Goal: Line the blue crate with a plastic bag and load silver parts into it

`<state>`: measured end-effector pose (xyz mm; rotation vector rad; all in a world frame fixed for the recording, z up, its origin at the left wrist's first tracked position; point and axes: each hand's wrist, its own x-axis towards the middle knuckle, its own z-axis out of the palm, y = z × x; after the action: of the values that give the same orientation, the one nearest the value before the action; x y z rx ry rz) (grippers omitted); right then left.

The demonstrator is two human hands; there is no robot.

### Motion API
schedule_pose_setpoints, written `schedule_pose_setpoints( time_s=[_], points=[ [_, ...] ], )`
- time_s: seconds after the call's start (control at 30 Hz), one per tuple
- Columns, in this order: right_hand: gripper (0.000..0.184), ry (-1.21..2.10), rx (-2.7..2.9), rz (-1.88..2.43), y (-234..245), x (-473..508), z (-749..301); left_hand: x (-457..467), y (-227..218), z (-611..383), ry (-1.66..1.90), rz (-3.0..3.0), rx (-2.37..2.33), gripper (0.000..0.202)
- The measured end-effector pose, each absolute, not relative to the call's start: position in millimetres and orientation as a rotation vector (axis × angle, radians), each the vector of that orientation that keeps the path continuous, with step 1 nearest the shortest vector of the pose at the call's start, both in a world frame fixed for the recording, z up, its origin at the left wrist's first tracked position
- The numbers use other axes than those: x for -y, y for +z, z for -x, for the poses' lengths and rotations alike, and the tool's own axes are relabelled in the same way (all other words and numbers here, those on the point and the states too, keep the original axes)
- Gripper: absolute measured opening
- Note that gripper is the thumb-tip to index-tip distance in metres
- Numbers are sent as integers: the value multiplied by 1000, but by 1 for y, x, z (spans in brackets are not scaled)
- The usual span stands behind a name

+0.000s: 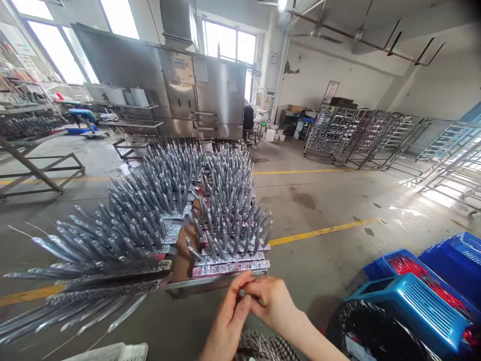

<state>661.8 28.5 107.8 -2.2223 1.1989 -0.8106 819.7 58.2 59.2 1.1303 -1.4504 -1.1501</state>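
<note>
My left hand [227,316] and my right hand [274,303] meet in front of my body, just below the near edge of a metal stand [210,285]. The fingers of both are curled together around something small and greyish, mostly hidden by them. Close beyond them, silver-grey slender pieces [225,220] stand in dense rows on speckled bars [229,268]. A second block of the same pieces [150,195] is on the left. Nearest on that side, a bar [112,281] carries pieces sticking out sideways, partly blurred.
Blue plastic crates [432,306], one with red pieces [421,276], sit at the lower right beside a bin lined with a black bag [376,326]. Metal racks [338,130] line the right side. A large steel machine [203,90] stands behind the stand.
</note>
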Motion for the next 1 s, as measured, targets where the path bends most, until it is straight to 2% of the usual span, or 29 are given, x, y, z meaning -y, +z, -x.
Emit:
schedule_pose_setpoints(
  time_s=[0.13, 0.3, 0.47, 0.7, 0.87, 1.0],
  points=[
    [19, -588, -1204, 2144, 108, -20, -655, -58, 63, -823, -1286, -1210, 1374, 52],
    [20, -663, -1830, 1899, 134, 17, -635, -44, 54, -827, -1039, -1211, 1462, 47],
    [19, -503, -1979, 1976, 135, 33, -655, -34, 44, -826, -873, -1242, 1562, 39],
    [26, -857, -1880, 2087, 118, 35, -662, -36, 37, -819, -809, -1327, 1517, 40],
    [32, -1318, -1671, 1843, 166, 32, -653, -36, 46, -819, -866, -1326, 1487, 44],
    [32, -1237, -1590, 1756, 187, 25, -642, -44, 50, -830, -907, -1270, 1389, 50]
  ],
)
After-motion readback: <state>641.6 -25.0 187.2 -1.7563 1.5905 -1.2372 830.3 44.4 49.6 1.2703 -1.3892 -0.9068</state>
